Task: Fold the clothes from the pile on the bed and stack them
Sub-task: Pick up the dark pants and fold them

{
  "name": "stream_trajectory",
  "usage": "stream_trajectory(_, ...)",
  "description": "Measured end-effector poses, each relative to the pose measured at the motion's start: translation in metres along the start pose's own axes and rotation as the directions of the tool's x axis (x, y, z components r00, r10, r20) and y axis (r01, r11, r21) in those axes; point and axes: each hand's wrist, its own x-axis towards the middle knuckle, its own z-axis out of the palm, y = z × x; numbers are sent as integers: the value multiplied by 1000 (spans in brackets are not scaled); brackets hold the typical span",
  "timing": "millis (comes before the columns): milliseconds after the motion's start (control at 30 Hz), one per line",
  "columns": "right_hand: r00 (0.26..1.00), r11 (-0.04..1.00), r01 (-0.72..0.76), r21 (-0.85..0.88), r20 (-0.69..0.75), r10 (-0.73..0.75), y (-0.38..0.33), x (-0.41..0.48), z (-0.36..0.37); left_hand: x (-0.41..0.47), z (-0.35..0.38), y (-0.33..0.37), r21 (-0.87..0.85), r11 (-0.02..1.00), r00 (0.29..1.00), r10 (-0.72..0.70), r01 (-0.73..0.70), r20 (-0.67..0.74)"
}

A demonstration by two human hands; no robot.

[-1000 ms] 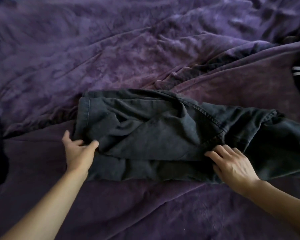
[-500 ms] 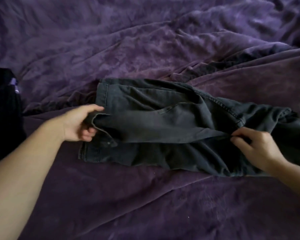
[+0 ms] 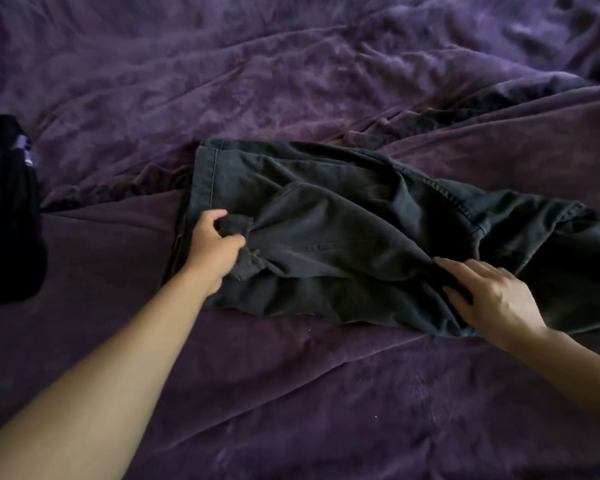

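Observation:
Dark grey jeans [image 3: 343, 216] lie across the middle of the purple bed, partly folded, their length running off to the right edge. My left hand [image 3: 215, 247] grips a bunched fold of denim near the jeans' left end. My right hand [image 3: 489, 296] rests on the jeans' lower right part with its fingers spread and fairly straight, pressing the cloth down.
A dark stack of black clothing [image 3: 7, 209] with a small purple patch sits at the left edge. The rumpled purple blanket [image 3: 291, 81] covers the whole bed, with bare blanket in front of the jeans and behind them.
My left hand has moved down and bunched the fold it held. My right hand has let go of its pinch and now lies flatter on the denim. The view has shifted slightly.

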Motion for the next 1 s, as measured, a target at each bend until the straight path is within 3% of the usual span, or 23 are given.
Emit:
stream_trajectory(67,992,995,87,-43,-87,-90,-4,-3,-1,13,-22,11,91,994,994,75,-67,-85)
stream_trajectory(133,981,977,189,-94,-24,-192,-11,-7,2,16,-45,20,342,938,998,59,-46,-27)
stream_trajectory(167,974,969,216,-124,101,-204,-15,-9,4,12,-50,22,551,834,999,29,-39,27)
stream_trajectory(233,940,976,153,-153,328,-96,-25,-9,8,-5,-47,17,863,484,987,125,-149,100)
stream_trajectory(267,955,988,83,-129,295,-42,-30,-7,10,-15,-38,13,903,341,941,296,-262,161)
stream_trajectory(333,997,998,20,-62,82,-15,-38,4,15,-37,-13,5,838,198,739,600,-508,306)
stream_trajectory(367,1000,996,19,-89,26,-17,-42,11,17,-47,1,-2,781,145,646,663,-607,378)
stream_trajectory(400,999,990,12,-138,48,-6,-40,15,20,-55,14,-12,745,97,618,634,-660,465)
stream_trajectory(500,941,959,-65,-277,304,152,-16,16,29,-64,37,-43,779,103,767,291,-619,571)
stream_trajectory(600,910,972,-58,-226,388,145,4,19,26,-57,46,-50,823,106,826,172,-558,537)
stream_trajectory(667,972,995,-90,-48,215,98,4,19,10,-64,52,-32,829,111,830,193,-548,523)
stream_trajectory(700,992,992,-124,23,32,124,7,12,2,-71,56,-21,818,138,818,258,-558,515)
stream_trajectory(733,964,975,-209,76,-152,218,12,2,-5,-79,61,-11,787,172,782,358,-593,511)
stream_trajectory(767,888,931,-337,140,-281,364,23,-11,-13,-88,69,0,735,197,724,459,-649,516)
stream_trajectory(800,767,838,-493,234,-339,545,36,-26,-20,-98,80,9,663,204,645,549,-720,531)
stream_trajectory(833,599,681,-640,356,-324,733,49,-41,-26,-108,94,17,584,192,561,614,-789,556)
stream_trajectory(900,160,202,-791,577,-124,979,73,-65,-32,-129,128,31,451,142,425,654,-881,625)
stream_trajectory(933,-52,-42,-746,665,5,999,82,-71,-32,-139,147,34,405,126,388,631,-906,672)
stream_trajectory(967,-192,-240,-611,754,152,969,90,-72,-31,-147,165,35,374,128,376,577,-919,725)
stream_trajectory(1000,-223,-381,-434,817,312,924,95,-70,-30,-152,181,33,358,151,384,501,-921,776)
